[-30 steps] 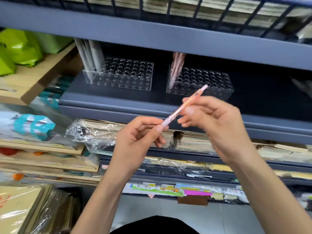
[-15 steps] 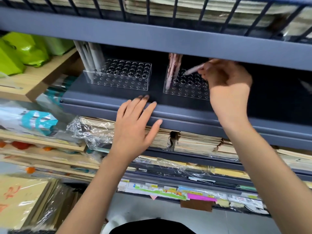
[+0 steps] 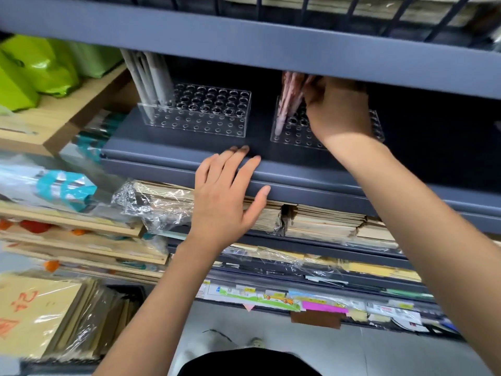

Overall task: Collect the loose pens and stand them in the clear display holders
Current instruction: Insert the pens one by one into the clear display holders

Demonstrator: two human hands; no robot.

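Fingers (image 3: pixel 317 86), right hand (image 3: pixel 337 112), curled at pink pens (image 3: pixel 288 101), right holder (image 3: pixel 295 137), grip unclear; left holder (image 3: pixel 200 123): grey pens (image 3: pixel 151 80).

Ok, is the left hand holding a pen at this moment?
No, the left hand lies open with straight fingers on the front edge of the grey shelf, holding nothing.

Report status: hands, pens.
Left hand open, flat on grey metal shelf edge. Right hand at pink pens in right clear plastic holder. Upper shelf hides its grip.

pink pens (image 3: pixel 288 99); grey pens (image 3: pixel 151 77); clear holders (image 3: pixel 206 115); slate-grey shelf (image 3: pixel 298 175); lime-green bags (image 3: pixel 40 69).
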